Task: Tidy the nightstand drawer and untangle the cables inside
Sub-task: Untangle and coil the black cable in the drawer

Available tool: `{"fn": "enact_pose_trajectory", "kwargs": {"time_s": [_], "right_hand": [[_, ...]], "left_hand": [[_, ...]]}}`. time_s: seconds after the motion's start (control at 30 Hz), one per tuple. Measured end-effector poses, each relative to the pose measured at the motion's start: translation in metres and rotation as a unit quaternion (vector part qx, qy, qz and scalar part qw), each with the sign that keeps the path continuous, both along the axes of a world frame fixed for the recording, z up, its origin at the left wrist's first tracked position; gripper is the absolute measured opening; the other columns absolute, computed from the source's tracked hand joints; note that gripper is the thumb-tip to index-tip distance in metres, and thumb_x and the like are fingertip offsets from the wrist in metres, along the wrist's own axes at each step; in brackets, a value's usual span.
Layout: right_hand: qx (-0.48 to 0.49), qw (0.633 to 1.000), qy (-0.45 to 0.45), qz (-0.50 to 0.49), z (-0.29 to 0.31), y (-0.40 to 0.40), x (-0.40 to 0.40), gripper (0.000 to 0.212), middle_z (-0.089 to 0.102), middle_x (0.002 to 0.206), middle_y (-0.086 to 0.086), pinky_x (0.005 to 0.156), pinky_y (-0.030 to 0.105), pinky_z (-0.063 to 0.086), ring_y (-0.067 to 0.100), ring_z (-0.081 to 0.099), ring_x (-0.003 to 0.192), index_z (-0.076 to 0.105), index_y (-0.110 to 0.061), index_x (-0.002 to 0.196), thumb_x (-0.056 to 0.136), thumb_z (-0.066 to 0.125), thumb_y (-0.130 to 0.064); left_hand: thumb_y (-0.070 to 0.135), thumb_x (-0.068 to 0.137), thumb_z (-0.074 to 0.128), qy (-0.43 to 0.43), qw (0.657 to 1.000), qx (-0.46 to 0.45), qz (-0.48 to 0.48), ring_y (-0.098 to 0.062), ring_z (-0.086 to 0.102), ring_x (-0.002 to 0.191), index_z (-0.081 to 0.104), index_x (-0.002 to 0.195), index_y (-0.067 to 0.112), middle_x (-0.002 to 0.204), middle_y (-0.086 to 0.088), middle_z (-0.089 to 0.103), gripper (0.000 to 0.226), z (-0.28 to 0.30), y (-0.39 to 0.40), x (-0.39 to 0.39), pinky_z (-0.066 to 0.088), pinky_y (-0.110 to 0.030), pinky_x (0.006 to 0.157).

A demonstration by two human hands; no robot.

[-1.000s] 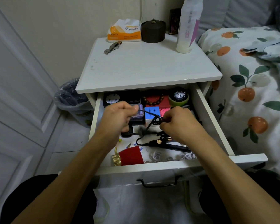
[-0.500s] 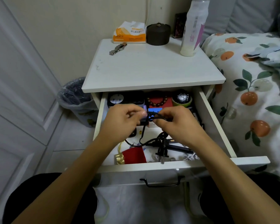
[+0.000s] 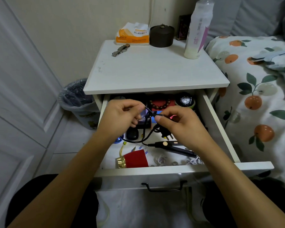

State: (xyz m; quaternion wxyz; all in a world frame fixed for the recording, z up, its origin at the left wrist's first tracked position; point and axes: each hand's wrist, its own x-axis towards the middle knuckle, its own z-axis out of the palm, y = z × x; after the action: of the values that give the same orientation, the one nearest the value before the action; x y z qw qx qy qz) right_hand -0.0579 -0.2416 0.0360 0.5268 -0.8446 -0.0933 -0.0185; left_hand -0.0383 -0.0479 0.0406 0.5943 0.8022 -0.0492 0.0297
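black cable (image 3: 145,129) lifted over open drawer (image 3: 220,135), knot between your hands | left hand (image 3: 122,117) pinches one strand, right hand (image 3: 179,124) pinches the other, likely to pull the tangle apart | plug (image 3: 167,134) dangling below

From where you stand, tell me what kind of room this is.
Most likely a bedroom: a white nightstand with its drawer pulled open stands right beside a bed with a fruit-print duvet, and a tissue pack sits on top.
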Motion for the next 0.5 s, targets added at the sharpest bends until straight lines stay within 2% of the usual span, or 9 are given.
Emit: {"fn": "enact_pose_trajectory", "kwargs": {"time_s": [0.07, 0.13, 0.23, 0.33, 0.43, 0.5], "right_hand": [[0.068, 0.997, 0.043, -0.006, 0.002, -0.001, 0.000, 0.015, 0.061, 0.068, -0.010, 0.056, 0.019, 0.041, 0.008, 0.048, 0.057, 0.071, -0.013, 0.080, 0.088, 0.071, -0.026], [0.104, 0.991, 0.084, 0.006, 0.004, -0.003, 0.000, 0.012, 0.059, 0.064, -0.013, 0.057, 0.020, 0.041, 0.008, 0.049, 0.057, 0.071, -0.010, 0.084, 0.089, 0.070, -0.021], [0.080, 0.990, 0.111, 0.034, 0.005, -0.005, 0.000, 0.010, 0.060, 0.064, -0.014, 0.060, 0.023, 0.043, 0.005, 0.055, 0.056, 0.070, -0.008, 0.086, 0.091, 0.066, -0.015], [0.036, 0.992, 0.122, 0.026, 0.005, -0.004, -0.001, 0.013, 0.061, 0.069, -0.002, 0.061, 0.027, 0.045, 0.006, 0.057, 0.054, 0.067, -0.009, 0.083, 0.094, 0.062, -0.014], [0.020, 0.993, 0.119, 0.001, 0.003, -0.004, 0.000, 0.017, 0.060, 0.069, 0.003, 0.055, 0.025, 0.047, 0.006, 0.056, 0.050, 0.063, -0.009, 0.081, 0.096, 0.058, -0.015], [-0.022, 0.995, 0.098, -0.013, 0.001, -0.005, 0.001, 0.017, 0.061, 0.067, 0.000, 0.053, 0.025, 0.050, 0.007, 0.056, 0.049, 0.062, -0.013, 0.082, 0.097, 0.055, -0.018]], "left_hand": [[0.013, 0.094, 0.063, 0.080, 0.991, -0.107, 0.029, -0.013, 0.060, 0.057, 0.073, 0.096, 0.009, 0.062, -0.001, 0.064, 0.011, 0.000, 0.004, 0.003, 0.054, -0.024, 0.057], [0.015, 0.095, 0.061, 0.155, 0.965, -0.203, 0.054, -0.014, 0.061, 0.057, 0.070, 0.098, 0.004, 0.063, -0.002, 0.063, 0.014, -0.003, 0.007, 0.007, 0.055, -0.024, 0.058], [0.017, 0.098, 0.058, 0.245, 0.918, -0.305, 0.066, -0.011, 0.066, 0.058, 0.065, 0.096, 0.005, 0.062, 0.001, 0.065, 0.014, -0.008, 0.009, 0.008, 0.056, -0.024, 0.057], [0.016, 0.101, 0.052, 0.283, 0.881, -0.373, 0.058, -0.014, 0.074, 0.072, 0.061, 0.086, 0.008, 0.066, 0.000, 0.065, 0.020, -0.011, 0.010, 0.009, 0.059, -0.028, 0.059], [0.011, 0.101, 0.049, 0.289, 0.854, -0.427, 0.069, -0.027, 0.075, 0.084, 0.058, 0.093, 0.003, 0.070, -0.004, 0.060, 0.015, -0.012, 0.008, 0.008, 0.061, -0.038, 0.061], [0.010, 0.102, 0.046, 0.279, 0.862, -0.420, 0.053, -0.030, 0.074, 0.084, 0.056, 0.098, 0.003, 0.070, -0.006, 0.060, 0.013, -0.012, 0.005, 0.007, 0.060, -0.038, 0.061]]}}
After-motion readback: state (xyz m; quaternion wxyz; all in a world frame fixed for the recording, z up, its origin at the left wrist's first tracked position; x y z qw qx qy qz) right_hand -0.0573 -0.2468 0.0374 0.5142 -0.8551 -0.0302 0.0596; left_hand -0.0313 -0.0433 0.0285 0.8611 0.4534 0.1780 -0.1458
